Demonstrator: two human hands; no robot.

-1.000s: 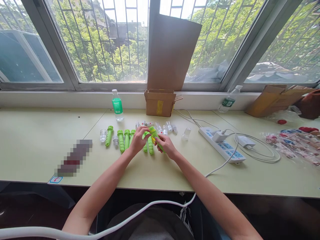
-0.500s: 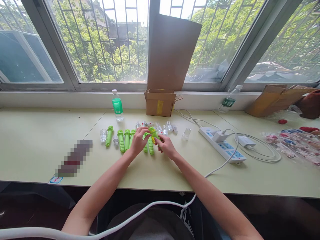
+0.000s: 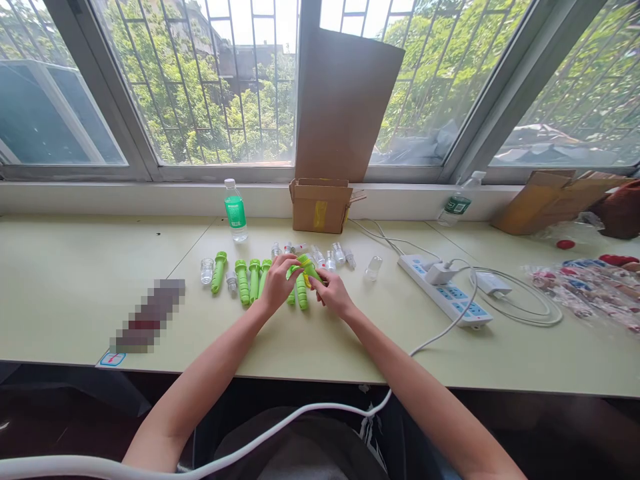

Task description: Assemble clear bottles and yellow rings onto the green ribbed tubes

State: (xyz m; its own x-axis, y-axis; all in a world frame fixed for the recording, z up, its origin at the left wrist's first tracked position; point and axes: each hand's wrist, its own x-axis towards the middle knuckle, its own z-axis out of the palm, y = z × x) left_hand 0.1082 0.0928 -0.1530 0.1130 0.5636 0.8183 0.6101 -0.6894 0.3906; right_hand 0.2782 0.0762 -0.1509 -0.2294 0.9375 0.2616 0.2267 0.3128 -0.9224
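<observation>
Head view | left hand (image 3: pixel 277 283), right hand (image 3: pixel 334 292): fingers clamped on ribbed green plastic tube (image 3: pixel 309 267)

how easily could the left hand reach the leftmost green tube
Probably yes: the leftmost green tube lies uncovered left of the left hand, green tubes between; it and the right hand grip the held tube.

Bright daylight floods through the windows (image 3: pixel 200 87), edges bow outward, and far clutter looks perhaps slightly soft.
</observation>
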